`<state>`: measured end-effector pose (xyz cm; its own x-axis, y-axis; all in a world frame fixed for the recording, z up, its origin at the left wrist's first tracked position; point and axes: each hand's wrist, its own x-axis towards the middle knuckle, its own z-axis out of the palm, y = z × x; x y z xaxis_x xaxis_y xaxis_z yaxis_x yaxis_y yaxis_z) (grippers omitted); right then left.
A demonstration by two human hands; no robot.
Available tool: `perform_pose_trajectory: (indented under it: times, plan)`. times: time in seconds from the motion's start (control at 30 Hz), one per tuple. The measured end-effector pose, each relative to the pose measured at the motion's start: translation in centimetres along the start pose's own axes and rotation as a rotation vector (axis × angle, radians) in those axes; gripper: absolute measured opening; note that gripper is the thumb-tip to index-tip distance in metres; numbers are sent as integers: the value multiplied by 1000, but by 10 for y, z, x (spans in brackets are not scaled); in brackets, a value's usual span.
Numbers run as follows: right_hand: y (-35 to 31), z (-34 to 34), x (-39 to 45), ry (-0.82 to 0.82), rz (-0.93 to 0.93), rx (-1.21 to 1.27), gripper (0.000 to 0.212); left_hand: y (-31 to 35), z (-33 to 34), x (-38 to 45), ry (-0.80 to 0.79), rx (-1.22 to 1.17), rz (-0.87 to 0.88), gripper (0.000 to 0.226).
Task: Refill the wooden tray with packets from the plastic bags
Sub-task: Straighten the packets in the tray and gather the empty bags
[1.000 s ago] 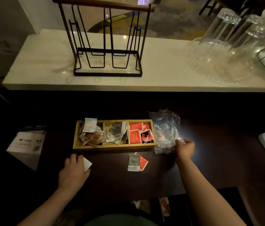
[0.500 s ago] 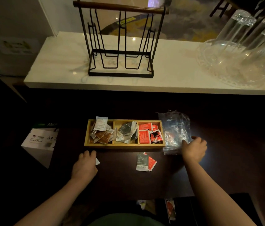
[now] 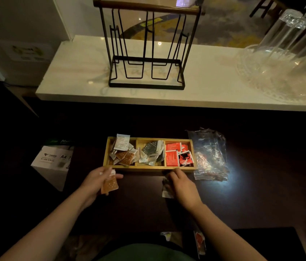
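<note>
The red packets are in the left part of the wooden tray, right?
Not quite. The head view shows the red packets in the right part of the wooden tray. The left part holds brown and white packets.

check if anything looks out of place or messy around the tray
One white packet in the wooden tray's left compartment sticks up over the back rim instead of lying flat. Two packets lie below the table's near edge, apparently dropped on the floor.
</note>
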<state>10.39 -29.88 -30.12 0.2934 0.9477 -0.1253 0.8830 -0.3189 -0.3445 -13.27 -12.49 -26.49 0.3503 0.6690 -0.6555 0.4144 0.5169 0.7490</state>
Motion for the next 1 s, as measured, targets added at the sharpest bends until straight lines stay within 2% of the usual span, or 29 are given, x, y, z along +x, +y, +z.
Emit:
perform_pose_trajectory:
  times: [0.07, 0.2, 0.3, 0.47, 0.63, 0.7, 1.0]
  plan:
    - [-1, 7, 1, -115, 23, -65, 39, 15, -1, 1, -59, -55, 15, 19]
    - [-5, 13, 7, -141, 49, -109, 39, 49, -5, 12, -112, -55, 137, 21]
    - [-8, 11, 10, -137, 58, -148, 39, 74, -4, 27, -4, 155, 253, 19]
    - [-17, 3, 11, -109, -46, -344, 24, 99, 10, 57, 109, 436, 398, 20]
    - [-13, 9, 16, -262, -25, -277, 31, 89, 30, 82, 151, 788, 506, 12]
    - [-11, 9, 15, -284, -4, -264, 33, 78, 33, 83, 143, 844, 554, 7]
    - [-9, 6, 15, -334, 44, -210, 35, 26, 32, 66, 152, 911, 783, 18]
